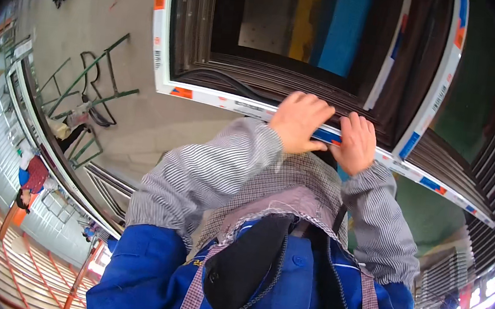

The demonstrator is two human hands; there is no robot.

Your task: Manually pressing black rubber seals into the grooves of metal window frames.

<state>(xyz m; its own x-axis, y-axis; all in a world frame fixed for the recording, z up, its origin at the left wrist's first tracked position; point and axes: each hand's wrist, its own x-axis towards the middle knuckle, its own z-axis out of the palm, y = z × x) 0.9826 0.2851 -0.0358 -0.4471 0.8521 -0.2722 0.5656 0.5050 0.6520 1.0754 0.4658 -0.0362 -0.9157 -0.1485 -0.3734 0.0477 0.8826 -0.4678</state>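
Note:
A window frame (205, 97), dark brown inside and covered with white printed film on its outer edge, lies in front of me on a stack of similar frames. Along the inside of its near rail runs a loose black rubber sealing strip (231, 83), which disappears under my left hand (300, 122). That hand's fingers are bent over the rail, its thumb stretched toward the right. Close beside it, my right hand (356, 143) curls its fingers over the same rail. What lies beneath its fingertips is hidden.
More frames (452, 161) are stacked at the right. Green metal stands (95, 78) are on the grey floor at left, with a long rack of profiles (40, 114) beyond. A person in a red and blue top (34, 174) is far off left.

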